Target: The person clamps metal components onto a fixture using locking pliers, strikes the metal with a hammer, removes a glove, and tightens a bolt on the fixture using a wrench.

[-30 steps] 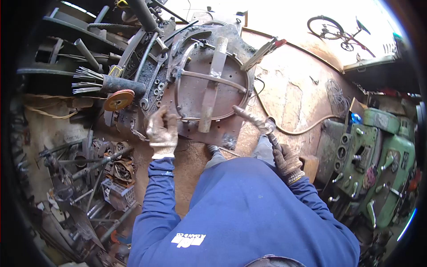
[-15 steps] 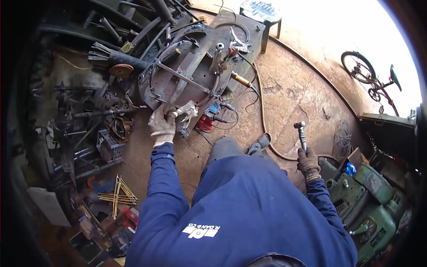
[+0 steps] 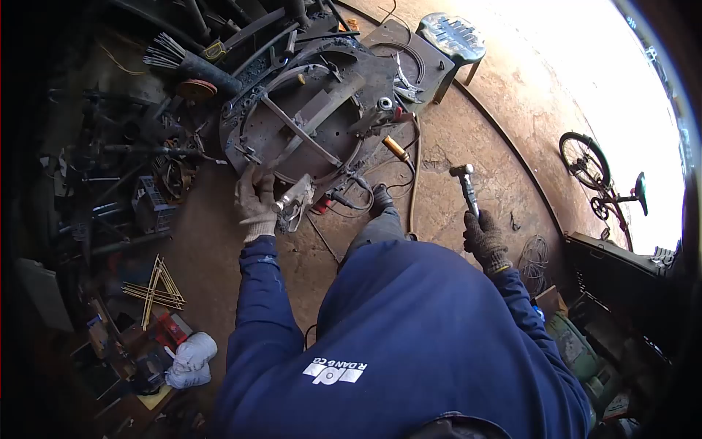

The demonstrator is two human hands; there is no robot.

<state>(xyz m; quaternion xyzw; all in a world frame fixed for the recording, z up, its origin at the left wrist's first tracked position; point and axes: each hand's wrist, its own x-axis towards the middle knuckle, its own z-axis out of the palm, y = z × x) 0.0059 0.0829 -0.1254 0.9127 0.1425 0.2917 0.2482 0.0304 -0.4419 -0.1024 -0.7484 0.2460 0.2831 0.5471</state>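
My gloved right hand (image 3: 485,240) is closed round the handle of a hammer (image 3: 469,189), its metal head raised above the floor. My gloved left hand (image 3: 254,201) is at the near edge of a round metal worktable (image 3: 241,139), thumb and fingers apart, with nothing visible between them. Just right of it, a silvery metal clamp (image 3: 295,203) sits on the table's edge; whether my thumb touches it I cannot tell. A curved metal frame (image 3: 300,130) with crossing bars lies on the tabletop.
A wire bundle and grinding disc (image 3: 196,89) lie at the table's left. Scrap metal and yellow rods (image 3: 155,289) fill the left side. A hose (image 3: 417,175) crosses the floor. A stool (image 3: 452,38), a bicycle (image 3: 594,164) and green machinery (image 3: 574,344) stand around.
My left hand has loosened from the bar end at the table's edge, its fingers now apart. The hammer in my right hand has moved up and left. The view has shifted as my body moved.
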